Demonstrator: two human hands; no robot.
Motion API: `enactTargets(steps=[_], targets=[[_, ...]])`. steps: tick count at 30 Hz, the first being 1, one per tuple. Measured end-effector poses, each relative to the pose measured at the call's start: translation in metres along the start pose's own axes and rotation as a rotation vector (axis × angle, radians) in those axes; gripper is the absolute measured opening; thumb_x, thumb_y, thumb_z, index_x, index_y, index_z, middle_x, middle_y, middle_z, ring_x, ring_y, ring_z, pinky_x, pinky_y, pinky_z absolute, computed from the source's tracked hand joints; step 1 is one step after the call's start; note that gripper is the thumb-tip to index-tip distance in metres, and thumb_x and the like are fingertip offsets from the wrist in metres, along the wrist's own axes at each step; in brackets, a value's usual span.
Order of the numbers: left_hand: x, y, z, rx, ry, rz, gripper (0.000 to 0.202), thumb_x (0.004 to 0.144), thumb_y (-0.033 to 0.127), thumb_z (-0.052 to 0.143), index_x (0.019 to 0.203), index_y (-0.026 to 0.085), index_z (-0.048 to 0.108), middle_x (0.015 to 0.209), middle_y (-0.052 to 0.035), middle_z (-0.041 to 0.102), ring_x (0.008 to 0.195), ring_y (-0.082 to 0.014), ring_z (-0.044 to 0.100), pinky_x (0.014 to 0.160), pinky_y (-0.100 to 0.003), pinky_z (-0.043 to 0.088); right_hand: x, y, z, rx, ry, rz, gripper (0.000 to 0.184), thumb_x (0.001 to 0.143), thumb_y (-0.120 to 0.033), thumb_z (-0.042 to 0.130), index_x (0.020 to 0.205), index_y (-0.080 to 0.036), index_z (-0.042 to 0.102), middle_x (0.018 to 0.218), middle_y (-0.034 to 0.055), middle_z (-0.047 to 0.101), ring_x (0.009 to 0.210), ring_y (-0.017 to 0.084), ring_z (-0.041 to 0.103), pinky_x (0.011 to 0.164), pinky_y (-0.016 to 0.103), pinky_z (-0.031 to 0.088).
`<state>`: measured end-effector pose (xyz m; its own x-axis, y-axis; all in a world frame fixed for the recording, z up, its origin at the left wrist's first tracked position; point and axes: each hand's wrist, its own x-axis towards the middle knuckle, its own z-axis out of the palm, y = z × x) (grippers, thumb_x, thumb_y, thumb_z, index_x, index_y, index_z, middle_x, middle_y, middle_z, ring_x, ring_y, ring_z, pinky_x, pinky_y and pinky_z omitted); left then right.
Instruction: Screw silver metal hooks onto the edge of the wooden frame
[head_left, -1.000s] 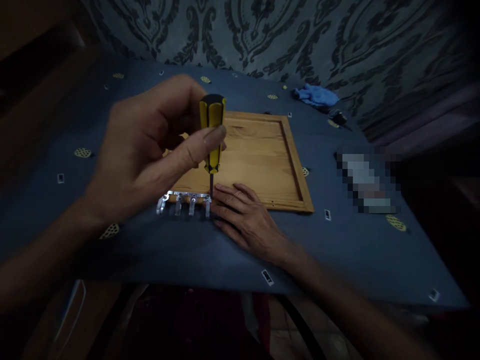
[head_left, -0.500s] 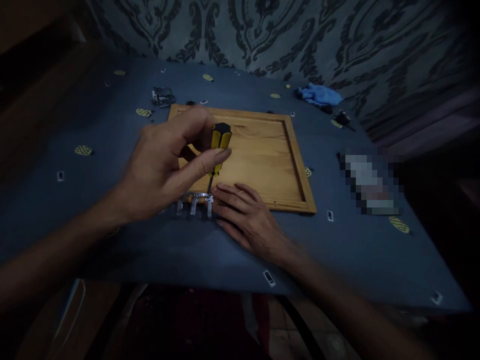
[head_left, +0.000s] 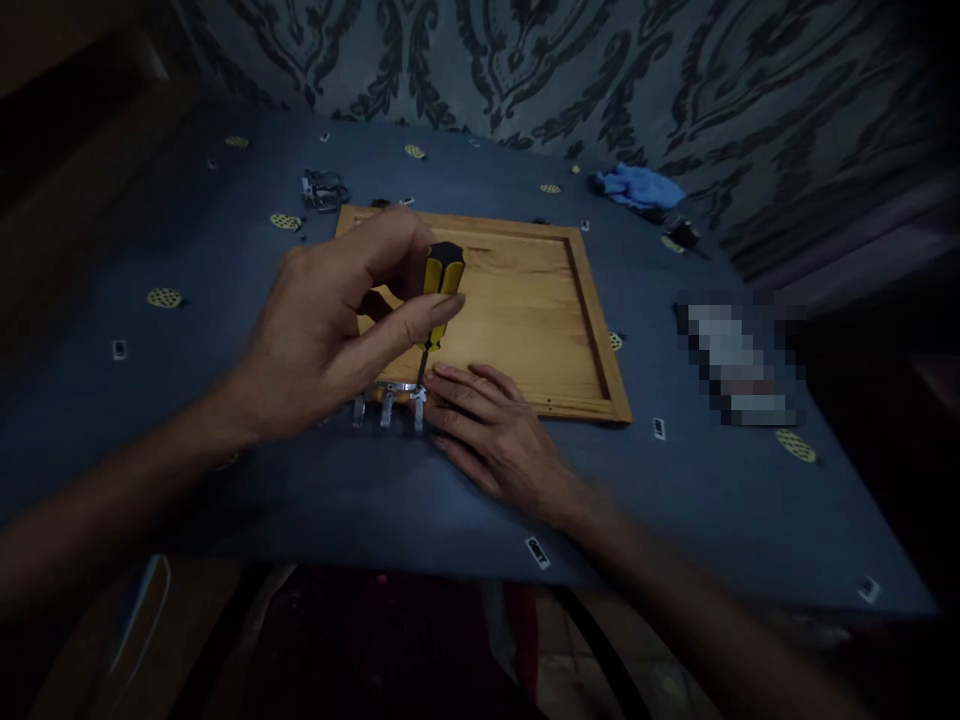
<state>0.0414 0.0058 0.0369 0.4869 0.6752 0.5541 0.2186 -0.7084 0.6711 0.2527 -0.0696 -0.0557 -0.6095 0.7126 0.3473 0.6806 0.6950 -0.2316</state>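
Observation:
My left hand is closed around the black and yellow handle of a screwdriver, held upright. Its shaft points down to the right end of a metal hook rail, which sits along the near edge of a framed wooden board. Whether the tip is seated in a screw is too small to make out. My right hand lies over the board's near edge, fingers stretched out, with its fingertips beside the rail's right end. My left hand hides the board's left part.
The board lies on a blue table cover. Behind it at left are small metal pieces. A blue cloth and a dark object lie back right. A pixelated flat object is at right. The patterned wall borders the table's back.
Hardly anything differs. The whole view has shifted very slightly; my left hand still grips the screwdriver over the rail, and my right hand stays in place.

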Motion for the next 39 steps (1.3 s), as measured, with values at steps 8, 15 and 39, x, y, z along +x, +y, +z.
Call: enactTargets(steps=[8, 15, 39], targets=[[0.0010, -0.0032, 0.0005, 0.009, 0.005, 0.035, 0.015, 0.090, 0.034, 0.073, 0.085, 0.023, 0.065, 0.082, -0.0002, 0.067, 0.069, -0.0132, 0.064, 0.056, -0.027, 0.049, 0.0011, -0.0005, -0.0015, -0.004, 0.023, -0.017, 0.028, 0.102, -0.023, 0.053, 0.126, -0.018, 0.068, 0.142, 0.0101, 0.066, 0.141, 0.025, 0.053, 0.117, 0.049, 0.041], [0.0009, -0.0016, 0.0004, 0.005, -0.020, -0.010, 0.013, 0.092, 0.033, 0.070, 0.088, 0.022, 0.065, 0.085, -0.0031, 0.068, 0.071, -0.0157, 0.065, 0.057, -0.030, 0.051, 0.0012, -0.0011, -0.0009, -0.004, 0.019, -0.008, 0.029, 0.102, -0.023, 0.053, 0.127, -0.020, 0.067, 0.142, 0.0089, 0.065, 0.142, 0.024, 0.051, 0.118, 0.048, 0.040], [-0.0007, 0.0001, -0.0021, 0.068, -0.037, -0.019, 0.011, 0.092, 0.036, 0.069, 0.090, 0.026, 0.066, 0.084, 0.0000, 0.064, 0.069, -0.0144, 0.061, 0.058, -0.032, 0.051, 0.0006, -0.0003, -0.0005, 0.005, -0.004, -0.005, 0.030, 0.101, -0.023, 0.054, 0.129, -0.020, 0.066, 0.145, 0.0095, 0.064, 0.143, 0.024, 0.051, 0.118, 0.051, 0.041]])
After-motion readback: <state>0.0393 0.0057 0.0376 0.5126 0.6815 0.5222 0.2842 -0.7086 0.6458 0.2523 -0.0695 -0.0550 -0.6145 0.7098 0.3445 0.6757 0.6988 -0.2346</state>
